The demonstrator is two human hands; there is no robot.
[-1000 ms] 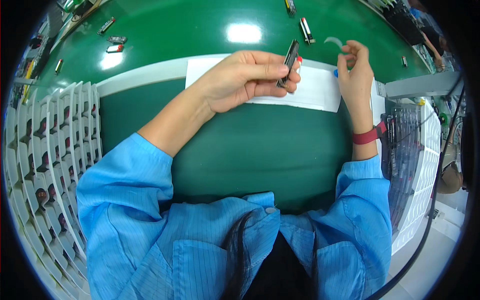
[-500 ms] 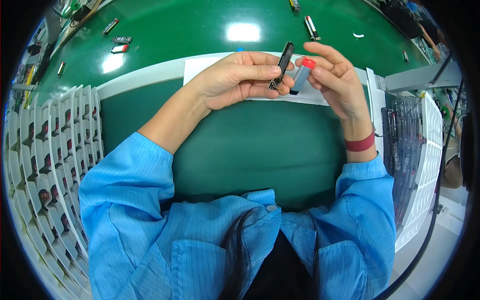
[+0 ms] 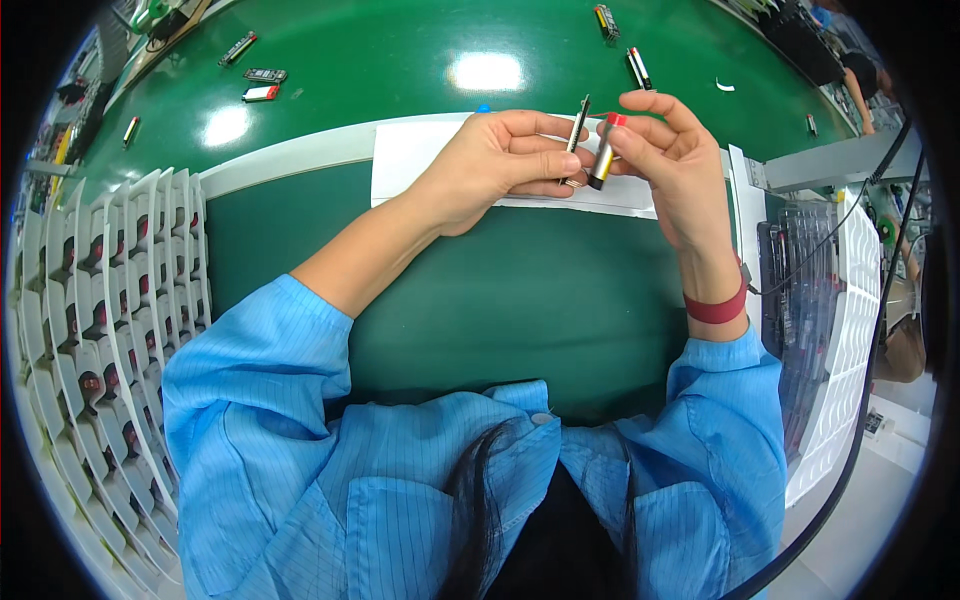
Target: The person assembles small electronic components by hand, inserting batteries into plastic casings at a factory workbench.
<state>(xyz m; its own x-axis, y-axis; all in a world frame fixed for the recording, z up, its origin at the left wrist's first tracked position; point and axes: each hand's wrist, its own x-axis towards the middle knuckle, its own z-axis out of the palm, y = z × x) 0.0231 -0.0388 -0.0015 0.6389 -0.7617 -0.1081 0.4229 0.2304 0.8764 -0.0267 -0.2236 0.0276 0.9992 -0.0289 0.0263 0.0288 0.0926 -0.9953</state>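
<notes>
My left hand (image 3: 492,165) pinches a narrow dark circuit board (image 3: 579,128) between thumb and fingers, its thin edge toward me. Close beside it, my right hand (image 3: 678,165) grips a small cylindrical battery (image 3: 603,160) with a red top and a dark lower end. The battery stands nearly upright, leaning slightly. Whether a wire joins the two parts is too small to tell. Both hands are above a white sheet (image 3: 398,165) at the far edge of the dark green work mat (image 3: 500,300).
Beyond a pale rail lies a glossy green surface (image 3: 350,70) with several batteries and boards, including a red-ended battery (image 3: 261,94). White compartment trays (image 3: 110,330) with dark-red parts flank my left. Clear plastic trays (image 3: 808,300) and a black cable (image 3: 868,370) are at my right.
The board has turned edge-on, and the battery has rotated and become more upright. My left hand has moved slightly right. Parts on the far green surface have shifted a little to the right.
</notes>
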